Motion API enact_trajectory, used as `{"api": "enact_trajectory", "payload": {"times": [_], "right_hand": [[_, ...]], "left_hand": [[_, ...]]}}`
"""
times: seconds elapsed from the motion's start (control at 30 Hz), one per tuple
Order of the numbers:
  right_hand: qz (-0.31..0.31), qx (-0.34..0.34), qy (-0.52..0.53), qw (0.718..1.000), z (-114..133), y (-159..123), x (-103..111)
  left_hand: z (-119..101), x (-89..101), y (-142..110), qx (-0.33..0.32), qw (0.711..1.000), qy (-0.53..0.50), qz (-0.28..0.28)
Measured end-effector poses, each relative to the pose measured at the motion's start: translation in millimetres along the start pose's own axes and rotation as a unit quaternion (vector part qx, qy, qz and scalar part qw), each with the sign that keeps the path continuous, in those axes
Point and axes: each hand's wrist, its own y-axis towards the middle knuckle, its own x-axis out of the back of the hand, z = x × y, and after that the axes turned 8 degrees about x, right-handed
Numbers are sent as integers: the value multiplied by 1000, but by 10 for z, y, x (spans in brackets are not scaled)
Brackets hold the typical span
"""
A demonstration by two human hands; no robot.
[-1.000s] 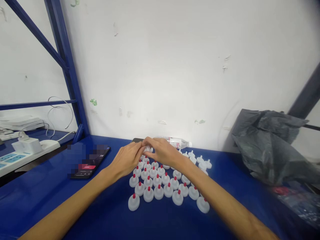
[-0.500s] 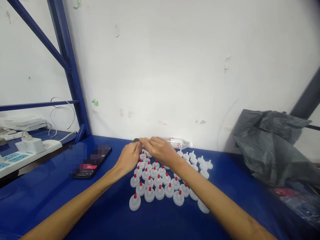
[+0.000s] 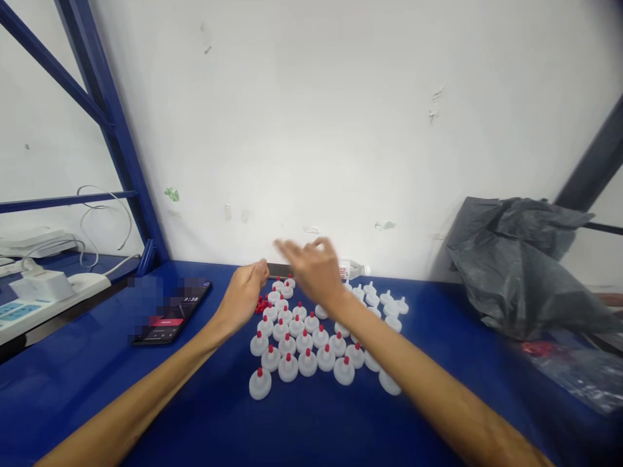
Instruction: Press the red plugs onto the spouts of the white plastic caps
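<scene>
Several white caps with red tips (image 3: 296, 344) stand in rows on the blue table (image 3: 204, 415). My left hand (image 3: 242, 295) rests at the far left end of the rows, fingers curled, beside a small heap of loose red tips (image 3: 261, 303); what it holds is hidden. My right hand (image 3: 314, 269) is lifted above the back rows, blurred by motion, with fingers spread apart. More white caps without red tips (image 3: 384, 301) lie to the right.
A phone (image 3: 170, 318) lies on the table at left. A clear water bottle (image 3: 353, 268) lies along the wall. A grey plastic bag (image 3: 525, 272) sits at right. A power strip with chargers (image 3: 43, 292) rests on the left shelf, behind blue frame posts (image 3: 114, 130).
My right hand has let go near the back caps and risen off the rows, fingers opening. My left hand drew slightly left, uncovering the red tips. The view tilted a little.
</scene>
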Motion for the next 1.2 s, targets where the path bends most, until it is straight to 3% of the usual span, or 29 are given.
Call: {"api": "enact_trajectory", "payload": {"times": [0.07,0.13,0.2,0.27,0.47,0.67,0.83,1.0,1.2], "right_hand": [[-8,-140,10,990,-287,-47,100],[5,-194,39,980,-532,-93,183],[31,-183,74,980,-640,-119,198],[65,-146,119,980,-593,-123,131],[147,-69,205,965,-221,-159,-226],[243,-49,256,934,-255,-280,-335],[234,-16,289,928,-231,-263,-329],[250,20,314,916,-115,-281,-367],[218,-10,281,934,-116,-266,-355]], "left_hand": [[0,48,-28,-7,1000,-10,-17],[47,82,-26,-41,995,76,-51],[139,86,9,-56,978,195,-55],[247,69,61,-37,969,243,-34],[425,65,148,9,964,266,-19],[594,47,199,-7,967,253,12],[767,-2,270,0,966,257,37],[797,-27,296,-7,965,253,69],[726,-12,282,-6,966,240,96]]}}
